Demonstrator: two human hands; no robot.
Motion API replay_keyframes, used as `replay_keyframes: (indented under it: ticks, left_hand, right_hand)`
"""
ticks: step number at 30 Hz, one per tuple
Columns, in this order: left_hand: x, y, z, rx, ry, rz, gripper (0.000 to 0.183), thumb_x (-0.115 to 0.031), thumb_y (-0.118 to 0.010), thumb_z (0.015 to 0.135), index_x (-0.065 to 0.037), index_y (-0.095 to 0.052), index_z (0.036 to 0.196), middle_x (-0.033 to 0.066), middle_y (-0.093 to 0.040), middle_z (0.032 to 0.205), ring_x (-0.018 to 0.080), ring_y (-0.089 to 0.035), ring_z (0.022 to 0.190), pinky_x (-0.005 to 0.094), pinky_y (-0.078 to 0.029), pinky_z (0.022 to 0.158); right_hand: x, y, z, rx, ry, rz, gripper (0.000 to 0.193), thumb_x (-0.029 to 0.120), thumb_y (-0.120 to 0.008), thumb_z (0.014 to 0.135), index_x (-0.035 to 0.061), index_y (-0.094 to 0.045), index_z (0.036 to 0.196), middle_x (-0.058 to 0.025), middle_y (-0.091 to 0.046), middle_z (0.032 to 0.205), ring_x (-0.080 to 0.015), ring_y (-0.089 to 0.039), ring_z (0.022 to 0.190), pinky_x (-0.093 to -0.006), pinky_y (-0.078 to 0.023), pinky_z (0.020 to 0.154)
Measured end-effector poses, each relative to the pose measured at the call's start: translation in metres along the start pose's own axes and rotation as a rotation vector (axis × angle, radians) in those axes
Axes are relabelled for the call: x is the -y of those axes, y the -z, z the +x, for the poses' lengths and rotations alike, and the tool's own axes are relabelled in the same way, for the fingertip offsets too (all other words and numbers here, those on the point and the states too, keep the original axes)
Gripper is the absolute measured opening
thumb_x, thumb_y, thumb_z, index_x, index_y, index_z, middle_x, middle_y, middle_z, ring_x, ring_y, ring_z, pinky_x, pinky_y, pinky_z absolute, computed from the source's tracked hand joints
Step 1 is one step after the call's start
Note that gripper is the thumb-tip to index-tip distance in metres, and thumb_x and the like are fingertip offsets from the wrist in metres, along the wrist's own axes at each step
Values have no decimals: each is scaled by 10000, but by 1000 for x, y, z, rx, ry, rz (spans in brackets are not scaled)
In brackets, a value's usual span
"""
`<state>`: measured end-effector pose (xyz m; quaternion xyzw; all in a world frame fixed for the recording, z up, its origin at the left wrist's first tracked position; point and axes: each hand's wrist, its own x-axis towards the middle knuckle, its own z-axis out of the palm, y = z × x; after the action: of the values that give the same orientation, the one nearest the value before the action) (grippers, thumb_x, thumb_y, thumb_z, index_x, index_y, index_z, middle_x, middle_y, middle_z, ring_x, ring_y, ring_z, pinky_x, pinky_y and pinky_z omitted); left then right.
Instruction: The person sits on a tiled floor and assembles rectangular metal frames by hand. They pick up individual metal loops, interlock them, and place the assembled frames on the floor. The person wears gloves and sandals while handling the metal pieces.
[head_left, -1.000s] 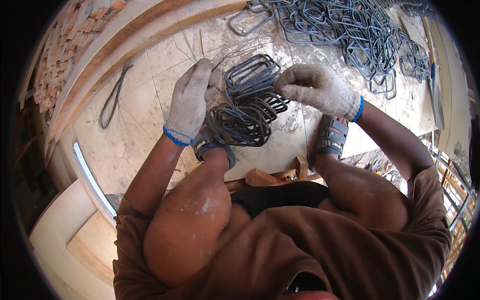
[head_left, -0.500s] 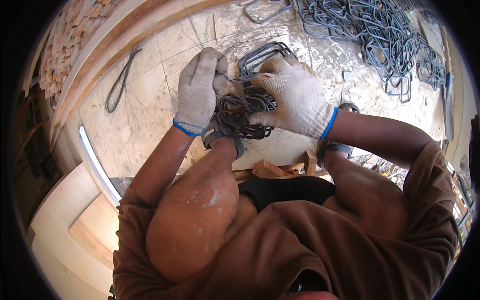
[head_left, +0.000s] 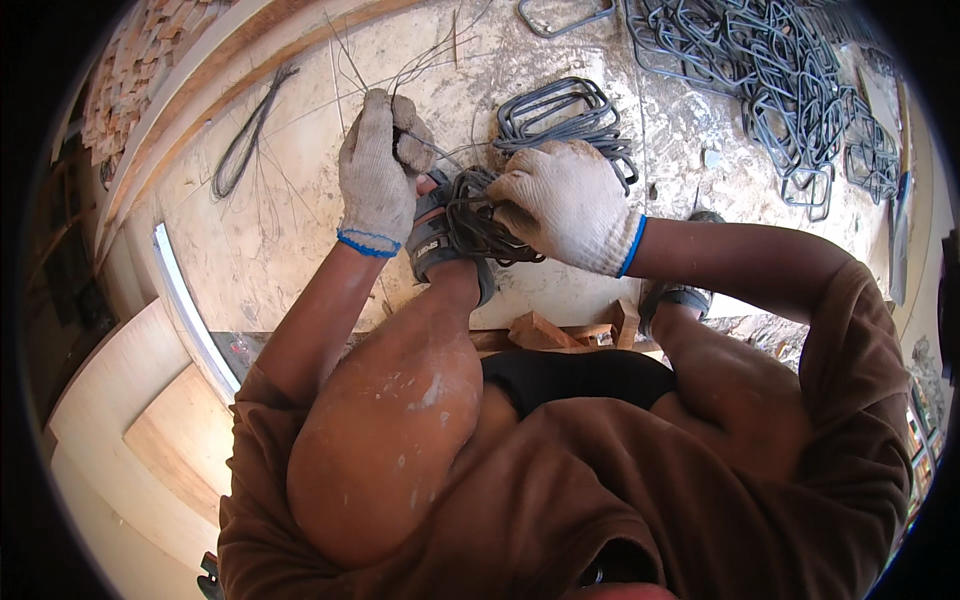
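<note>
Both my hands wear off-white knitted gloves with blue cuffs. My left hand (head_left: 382,165) is closed on some thin dark wires (head_left: 405,72), whose loose ends stick out beyond the fingers. One strand runs from it toward my right hand (head_left: 570,205). My right fingers are curled against a bundle of dark bent-rod stirrups (head_left: 483,218), gripping its upper right side; the fingertips are partly hidden. This bundle rests beside and partly over my left sandal (head_left: 432,240). Just beyond lies a stack of grey rectangular stirrups (head_left: 560,108) on the floor.
A large heap of stirrups (head_left: 770,80) lies at the far right, with a single stirrup (head_left: 566,18) at the far edge. A coil of wire (head_left: 250,140) is on the floor at left, near long wooden boards (head_left: 190,100). Wood offcuts (head_left: 545,330) lie between my feet.
My left hand has moved left with the wires, away from the bundle. My right hand has shifted slightly left, and its spread thumb and fingers have drawn together on the bundle.
</note>
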<state>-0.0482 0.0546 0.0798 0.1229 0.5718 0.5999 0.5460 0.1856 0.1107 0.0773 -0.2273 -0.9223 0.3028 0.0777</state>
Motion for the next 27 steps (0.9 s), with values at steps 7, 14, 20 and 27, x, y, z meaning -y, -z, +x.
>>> replay_keyframes:
  ticks: [7,14,20,27]
  left_hand:
    - [-9,-30,7,-344,37,107,466,-441,-461,1171,-217,-391,769,-76,-270,621,80,-261,531,303,-232,499]
    - [12,26,52,-318,57,-190,363,-476,-491,1159,-223,-495,900,-86,-292,589,78,-276,474,288,-272,461]
    - [-18,30,83,-186,21,-312,411,-517,-498,1143,-211,-614,894,-62,-289,577,95,-269,471,280,-278,458]
    - [-96,43,119,-215,-28,-354,655,-739,-483,1050,-134,-732,1009,-33,-296,581,123,-285,512,282,-276,506]
  right_hand:
    - [-18,6,-21,47,-125,383,132,159,-796,874,95,-786,989,-113,-730,984,-355,-712,992,-466,-568,903]
    - [-51,0,-50,199,197,405,160,142,-793,769,89,-721,901,-124,-701,928,-381,-693,938,-494,-565,801]
    - [-41,7,-56,200,452,241,280,206,-740,714,81,-745,964,-118,-714,1062,-368,-695,1020,-511,-566,864]
    - [-65,11,-67,271,294,342,265,154,-713,709,103,-755,965,-138,-725,972,-400,-707,978,-511,-576,799]
